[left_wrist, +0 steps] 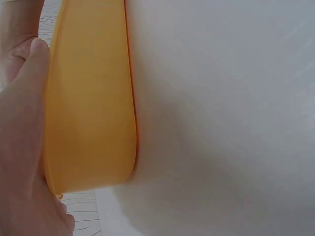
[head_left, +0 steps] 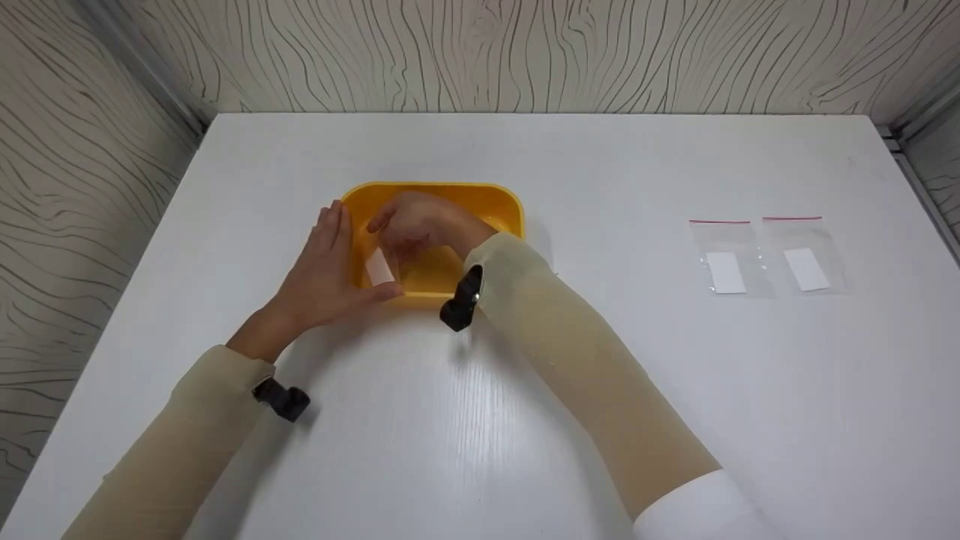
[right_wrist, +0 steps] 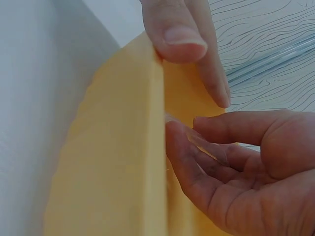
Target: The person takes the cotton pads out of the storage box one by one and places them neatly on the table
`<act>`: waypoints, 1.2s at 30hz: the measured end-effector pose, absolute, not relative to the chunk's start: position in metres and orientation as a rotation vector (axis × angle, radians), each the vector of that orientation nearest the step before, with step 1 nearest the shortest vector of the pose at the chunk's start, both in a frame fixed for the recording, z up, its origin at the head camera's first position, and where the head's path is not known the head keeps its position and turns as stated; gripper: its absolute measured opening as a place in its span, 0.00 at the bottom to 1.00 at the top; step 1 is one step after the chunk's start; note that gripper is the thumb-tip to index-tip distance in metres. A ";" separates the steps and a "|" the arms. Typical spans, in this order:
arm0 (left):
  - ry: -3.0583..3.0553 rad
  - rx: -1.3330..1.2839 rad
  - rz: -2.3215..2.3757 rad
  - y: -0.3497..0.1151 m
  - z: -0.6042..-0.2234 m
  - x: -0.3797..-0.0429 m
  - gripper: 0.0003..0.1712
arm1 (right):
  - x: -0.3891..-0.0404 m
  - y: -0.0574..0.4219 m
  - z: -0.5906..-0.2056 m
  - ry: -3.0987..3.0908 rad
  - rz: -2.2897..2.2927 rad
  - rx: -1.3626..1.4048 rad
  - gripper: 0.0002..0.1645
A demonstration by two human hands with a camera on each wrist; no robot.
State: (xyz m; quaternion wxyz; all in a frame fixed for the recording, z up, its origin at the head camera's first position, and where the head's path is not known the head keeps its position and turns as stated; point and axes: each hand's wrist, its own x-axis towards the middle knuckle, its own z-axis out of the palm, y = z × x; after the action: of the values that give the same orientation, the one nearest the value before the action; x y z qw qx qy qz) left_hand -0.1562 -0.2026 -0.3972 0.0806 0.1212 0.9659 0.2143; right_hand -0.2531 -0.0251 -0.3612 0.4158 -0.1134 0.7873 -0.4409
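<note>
A yellow plastic bin (head_left: pixel 435 298) sits on the white table. My left hand (head_left: pixel 322 274) rests on its near left corner, fingers straight along the left side and thumb laid on the front rim. My right hand (head_left: pixel 420 225) reaches inside the bin with the wrist bent. Between its thumb and fingers it pinches a small clear zip bag (right_wrist: pixel 209 147), whose white card (head_left: pixel 379 268) shows near the bin's left wall. In the left wrist view the bin's outer wall (left_wrist: pixel 91 98) fills the space beside the hand.
Two clear zip bags with red seals and white cards lie side by side at the right, a left bag (head_left: pixel 724 259) and a right bag (head_left: pixel 806 255). Wood-patterned panels (head_left: pixel 480 56) stand behind the white table (head_left: pixel 637 172) and to its left.
</note>
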 end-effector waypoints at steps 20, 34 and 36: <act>2.900 0.385 0.627 -0.201 -0.397 -0.157 0.77 | -0.252 -0.018 -0.357 1.939 -1.229 -0.219 0.21; 2.894 0.367 0.693 -0.201 -0.399 -0.159 0.77 | -0.256 -0.007 -0.352 1.897 -1.331 -0.256 0.23; 2.897 0.373 0.705 -0.202 -0.400 -0.159 0.77 | -0.257 -0.006 -0.351 1.908 -1.340 -0.237 0.22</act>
State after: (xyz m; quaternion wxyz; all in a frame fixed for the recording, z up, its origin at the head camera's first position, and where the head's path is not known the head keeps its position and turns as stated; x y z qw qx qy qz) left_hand -0.1588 -0.2020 -0.3995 0.0685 0.1237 0.9619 0.2340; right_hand -0.2569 -0.0061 -0.3509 0.3887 -0.0933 0.7501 -0.5268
